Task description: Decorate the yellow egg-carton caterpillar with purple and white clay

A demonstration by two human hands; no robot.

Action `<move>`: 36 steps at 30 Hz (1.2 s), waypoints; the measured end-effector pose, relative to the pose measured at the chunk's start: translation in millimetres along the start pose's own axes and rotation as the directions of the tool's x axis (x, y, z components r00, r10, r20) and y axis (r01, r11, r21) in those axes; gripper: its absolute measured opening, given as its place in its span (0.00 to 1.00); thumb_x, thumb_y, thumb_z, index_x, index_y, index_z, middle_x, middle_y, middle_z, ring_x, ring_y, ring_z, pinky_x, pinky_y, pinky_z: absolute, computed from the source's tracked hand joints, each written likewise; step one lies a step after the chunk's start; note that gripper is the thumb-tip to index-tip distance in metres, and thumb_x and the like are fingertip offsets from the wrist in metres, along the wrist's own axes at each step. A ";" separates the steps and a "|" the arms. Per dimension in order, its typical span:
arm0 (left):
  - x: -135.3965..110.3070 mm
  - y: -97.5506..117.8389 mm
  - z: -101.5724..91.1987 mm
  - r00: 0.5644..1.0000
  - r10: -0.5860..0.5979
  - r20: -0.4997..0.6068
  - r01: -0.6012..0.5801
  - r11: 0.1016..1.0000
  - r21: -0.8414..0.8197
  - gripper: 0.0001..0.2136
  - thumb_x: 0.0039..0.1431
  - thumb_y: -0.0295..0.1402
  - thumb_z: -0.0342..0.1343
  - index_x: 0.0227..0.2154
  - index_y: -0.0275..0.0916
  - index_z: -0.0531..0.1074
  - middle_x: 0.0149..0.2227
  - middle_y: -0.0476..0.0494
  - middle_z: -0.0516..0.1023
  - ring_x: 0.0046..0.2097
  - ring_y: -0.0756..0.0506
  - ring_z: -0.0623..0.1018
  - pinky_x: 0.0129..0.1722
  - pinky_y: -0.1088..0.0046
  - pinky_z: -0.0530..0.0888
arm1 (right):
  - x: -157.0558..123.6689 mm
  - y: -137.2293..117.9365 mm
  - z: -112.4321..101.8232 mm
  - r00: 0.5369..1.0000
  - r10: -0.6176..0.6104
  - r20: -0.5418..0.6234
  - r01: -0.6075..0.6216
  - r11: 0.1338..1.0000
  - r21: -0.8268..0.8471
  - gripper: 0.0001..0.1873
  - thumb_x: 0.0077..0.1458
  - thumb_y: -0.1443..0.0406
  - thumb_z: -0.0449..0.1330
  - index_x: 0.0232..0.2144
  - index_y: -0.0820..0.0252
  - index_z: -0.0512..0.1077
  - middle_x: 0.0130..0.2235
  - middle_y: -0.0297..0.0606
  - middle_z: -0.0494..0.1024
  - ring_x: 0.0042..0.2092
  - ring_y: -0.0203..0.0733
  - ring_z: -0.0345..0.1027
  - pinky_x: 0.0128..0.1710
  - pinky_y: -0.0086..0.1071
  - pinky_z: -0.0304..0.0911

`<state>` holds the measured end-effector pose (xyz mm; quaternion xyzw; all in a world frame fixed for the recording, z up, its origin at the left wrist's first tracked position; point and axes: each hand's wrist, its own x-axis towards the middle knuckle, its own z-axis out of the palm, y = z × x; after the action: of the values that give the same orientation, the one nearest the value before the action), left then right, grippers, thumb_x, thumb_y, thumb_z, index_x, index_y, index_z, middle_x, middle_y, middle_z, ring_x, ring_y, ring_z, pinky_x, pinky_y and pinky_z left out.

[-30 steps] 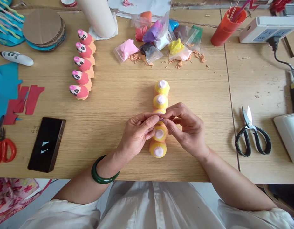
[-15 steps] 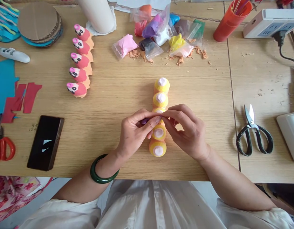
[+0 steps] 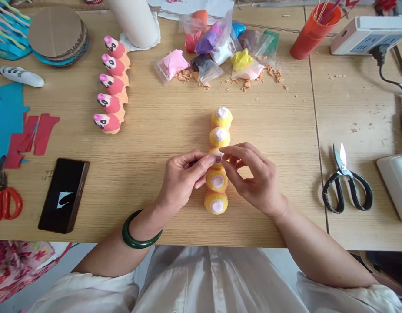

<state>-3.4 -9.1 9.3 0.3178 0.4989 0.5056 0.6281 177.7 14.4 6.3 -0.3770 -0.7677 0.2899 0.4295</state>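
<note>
In my left hand (image 3: 184,174) the fingers are closed on a lump of purple clay (image 3: 218,160); a small tip of it shows past the thumb, and the rest is mostly hidden. My right hand (image 3: 254,178) is right beside that tip, its thumb and forefinger slightly apart, with nothing visible between them. Both hands hover over the middle of a row of yellow domes (image 3: 217,203), each topped with a pale pink disc. The row stands upright in my view, and my fingers partly cover its middle dome.
At the back lie bags of coloured clay (image 3: 209,39) with orange scraps. A row of red painted domes (image 3: 111,87) stands left of centre. Black-handled scissors (image 3: 339,195) lie right, a phone (image 3: 64,195) left. A red cup (image 3: 314,30) and power strip (image 3: 367,34) sit back right.
My right thumb and forefinger have parted from their pinch at the purple clay. More of the clay tip shows at my left thumb; the yellow row stays in place.
</note>
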 end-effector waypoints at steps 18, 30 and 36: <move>-7.9 -4.9 3.0 0.957 0.290 -0.006 -0.279 0.929 0.244 0.07 0.68 0.39 0.67 0.37 0.45 0.89 0.28 0.50 0.73 0.22 0.57 0.67 0.18 0.78 0.61 | 3.6 -5.4 2.8 0.808 0.544 0.227 -0.565 0.604 0.563 0.26 0.53 0.44 0.75 0.35 0.61 0.80 0.32 0.36 0.82 0.27 0.33 0.72 0.22 0.25 0.72; -9.2 -0.9 4.4 0.910 0.414 -0.028 -0.356 0.813 0.460 0.05 0.66 0.39 0.69 0.38 0.48 0.89 0.30 0.47 0.77 0.28 0.52 0.71 0.26 0.74 0.66 | 5.1 -9.9 1.2 0.828 0.523 0.199 -0.543 0.662 0.517 0.25 0.55 0.44 0.73 0.34 0.60 0.79 0.30 0.35 0.81 0.28 0.34 0.73 0.23 0.26 0.72; -6.9 -1.3 3.8 0.905 0.426 -0.021 -0.365 0.798 0.480 0.04 0.65 0.36 0.69 0.35 0.45 0.88 0.29 0.48 0.78 0.29 0.51 0.72 0.27 0.74 0.67 | 3.1 -10.3 0.6 0.852 0.487 0.192 -0.517 0.719 0.465 0.22 0.59 0.47 0.72 0.35 0.60 0.80 0.32 0.35 0.82 0.29 0.33 0.73 0.26 0.26 0.72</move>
<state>0.7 -15.7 11.4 0.5229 0.5667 0.5103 0.3807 172.7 11.3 15.3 -0.4380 -0.5463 0.5944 0.3955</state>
